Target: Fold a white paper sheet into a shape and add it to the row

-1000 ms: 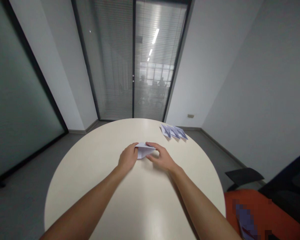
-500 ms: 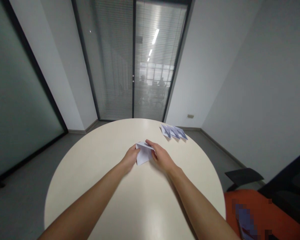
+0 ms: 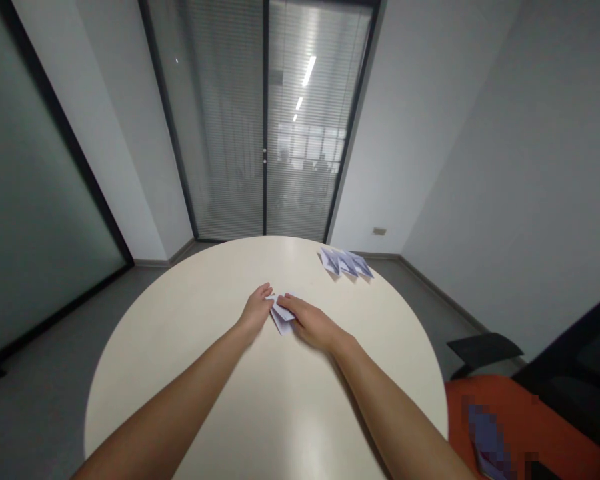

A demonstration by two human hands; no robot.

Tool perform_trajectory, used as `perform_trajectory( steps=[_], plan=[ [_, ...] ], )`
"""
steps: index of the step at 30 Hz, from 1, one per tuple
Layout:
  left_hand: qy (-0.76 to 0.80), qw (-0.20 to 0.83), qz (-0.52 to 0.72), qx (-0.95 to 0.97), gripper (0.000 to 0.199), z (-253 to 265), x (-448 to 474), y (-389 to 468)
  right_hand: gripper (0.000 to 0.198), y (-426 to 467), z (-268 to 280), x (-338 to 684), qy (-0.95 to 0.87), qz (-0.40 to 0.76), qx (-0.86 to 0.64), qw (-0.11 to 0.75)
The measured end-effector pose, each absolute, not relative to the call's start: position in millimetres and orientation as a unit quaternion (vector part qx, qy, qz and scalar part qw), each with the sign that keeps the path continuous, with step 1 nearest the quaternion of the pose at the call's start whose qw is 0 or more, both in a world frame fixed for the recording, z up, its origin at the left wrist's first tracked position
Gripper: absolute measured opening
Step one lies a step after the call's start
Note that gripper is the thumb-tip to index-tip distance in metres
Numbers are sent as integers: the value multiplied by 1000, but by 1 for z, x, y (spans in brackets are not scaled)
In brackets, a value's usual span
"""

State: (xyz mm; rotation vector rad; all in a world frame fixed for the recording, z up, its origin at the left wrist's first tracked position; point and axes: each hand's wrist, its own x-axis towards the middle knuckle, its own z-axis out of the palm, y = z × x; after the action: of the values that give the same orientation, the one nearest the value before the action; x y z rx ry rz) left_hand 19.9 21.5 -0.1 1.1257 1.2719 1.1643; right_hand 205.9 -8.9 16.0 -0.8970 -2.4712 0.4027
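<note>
A small sheet of white folded paper (image 3: 282, 323) is between my hands, over the middle of the round table. My right hand (image 3: 313, 323) grips its right part, with fingers on top of the upper flap and the thumb side low. My left hand (image 3: 255, 310) is at the paper's left corner, its thumb against the edge and its fingertips reaching past it. The flap slants down over the lower layer, which shows below it. My right fingers hide part of the sheet.
Several folded white paper pieces (image 3: 347, 263) lie overlapping in a row near the table's far right edge. The round cream table (image 3: 205, 413) ends before a glass partition with blinds (image 3: 230, 133). An orange chair (image 3: 500, 400) with a black armrest (image 3: 485, 349) stands at the right.
The paper has turned and its upper flap has come down, leaving less of the lower layer showing. My right hand has moved left over it. My left fingers have lifted and spread somewhat.
</note>
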Motion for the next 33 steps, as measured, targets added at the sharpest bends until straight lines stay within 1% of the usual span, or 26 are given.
perform_trajectory(
  steps=[3,6,9,11,13,16,19,23,28,33],
  plan=[
    [550,444,477,522,75,-8,16,27,63,-10,13,202,-915,147,-318,202],
    [567,369,464,572,70,-11,10,27,69,-12,11,199,-913,157,-336,171],
    [568,289,470,611,61,-10,9,25,60,-11,10,199,-911,156,-349,156],
    [557,284,479,617,56,-11,11,24,55,-9,9,201,-913,138,-351,152],
    [541,305,472,626,53,-13,14,21,54,-7,7,203,-911,122,-365,147],
    [521,312,421,674,58,-15,16,15,59,-5,7,206,-896,120,-403,142],
    [514,256,348,742,63,-13,15,7,66,-6,9,207,-885,126,-427,137],
    [505,169,284,798,60,-7,10,1,68,-7,13,208,-879,138,-433,144],
    [498,140,265,814,54,-2,5,1,68,-7,14,211,-877,158,-425,159],
    [476,126,244,836,47,2,0,0,72,-5,13,215,-873,162,-434,150]
  ],
)
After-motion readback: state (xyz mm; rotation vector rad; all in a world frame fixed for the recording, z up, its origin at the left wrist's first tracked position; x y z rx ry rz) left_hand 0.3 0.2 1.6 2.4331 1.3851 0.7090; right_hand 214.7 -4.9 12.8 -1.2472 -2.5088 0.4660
